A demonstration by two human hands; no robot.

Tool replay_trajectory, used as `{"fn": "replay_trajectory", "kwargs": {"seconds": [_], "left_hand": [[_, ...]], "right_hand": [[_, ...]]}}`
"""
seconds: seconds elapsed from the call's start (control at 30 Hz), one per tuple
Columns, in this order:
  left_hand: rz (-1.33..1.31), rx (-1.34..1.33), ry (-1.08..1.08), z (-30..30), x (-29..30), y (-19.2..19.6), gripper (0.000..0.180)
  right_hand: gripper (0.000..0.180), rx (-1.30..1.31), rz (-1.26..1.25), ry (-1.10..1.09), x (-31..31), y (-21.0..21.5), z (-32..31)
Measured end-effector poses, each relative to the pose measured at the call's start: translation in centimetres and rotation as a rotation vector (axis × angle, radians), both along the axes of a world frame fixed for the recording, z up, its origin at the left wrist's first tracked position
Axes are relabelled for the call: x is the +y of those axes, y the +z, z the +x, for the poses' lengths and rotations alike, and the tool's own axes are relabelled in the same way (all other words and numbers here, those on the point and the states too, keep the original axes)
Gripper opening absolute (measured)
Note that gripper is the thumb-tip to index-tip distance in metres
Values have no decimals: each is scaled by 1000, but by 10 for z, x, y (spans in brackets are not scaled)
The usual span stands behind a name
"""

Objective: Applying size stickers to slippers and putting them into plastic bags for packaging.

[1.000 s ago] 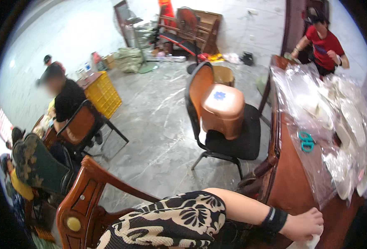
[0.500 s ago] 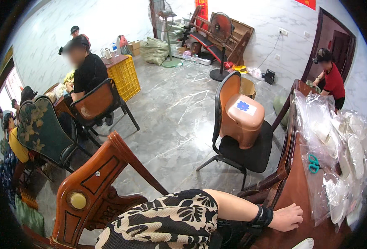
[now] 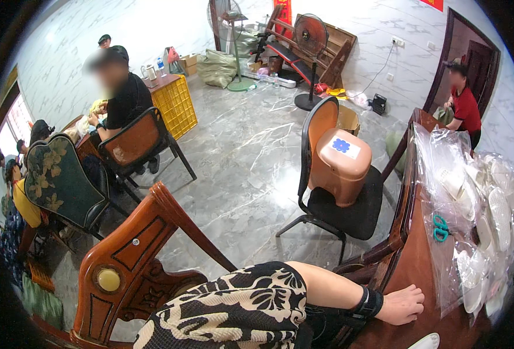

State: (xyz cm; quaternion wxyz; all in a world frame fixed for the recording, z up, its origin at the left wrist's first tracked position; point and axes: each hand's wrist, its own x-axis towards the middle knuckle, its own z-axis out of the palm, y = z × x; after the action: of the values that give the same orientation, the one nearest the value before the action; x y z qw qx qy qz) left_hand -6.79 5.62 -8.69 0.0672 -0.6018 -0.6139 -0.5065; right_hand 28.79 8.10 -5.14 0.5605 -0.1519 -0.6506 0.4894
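Observation:
My left hand [image 3: 403,305] rests palm down on the brown table [image 3: 408,264], fingers slightly bent and apart, holding nothing. A black band [image 3: 371,303] circles its wrist. Beyond the fingertips lies a clear plastic bag [image 3: 437,262] with several white shoes [image 3: 497,215] in and around it. Teal-handled scissors [image 3: 440,228] lie by the bag's near side. At the lower edge shows the rounded tip of a white shoe or sole [image 3: 427,341], mostly cut off. My right hand is out of the picture.
A carved wooden chair [image 3: 132,256] stands close on my left. A black chair [image 3: 350,218] bears a pinkish-brown bin [image 3: 341,166]. Seated people work at the far left, one in black [image 3: 126,99]; another in red [image 3: 466,110] stands beyond the table. Fans [image 3: 310,38] stand behind.
My left hand stays where it was on the table. The person in red has straightened up slightly, and the seated person in black has shifted a little.

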Motion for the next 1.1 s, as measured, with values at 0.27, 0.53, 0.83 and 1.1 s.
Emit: {"fn": "replay_trajectory", "kwargs": {"seconds": [0.27,0.53,0.83,1.1], "left_hand": [[10,29,17,-1,0,-2,17],[15,18,7,0,-1,0,17],[63,30,48,0,1,-1,16],[0,27,11,0,-1,3,17]], "right_hand": [[43,-16,6,11,3,-13,3],[45,-34,12,27,6,-24,6],[46,-52,18,45,9,-34,11],[48,-68,26,72,18,-46,18]]}}
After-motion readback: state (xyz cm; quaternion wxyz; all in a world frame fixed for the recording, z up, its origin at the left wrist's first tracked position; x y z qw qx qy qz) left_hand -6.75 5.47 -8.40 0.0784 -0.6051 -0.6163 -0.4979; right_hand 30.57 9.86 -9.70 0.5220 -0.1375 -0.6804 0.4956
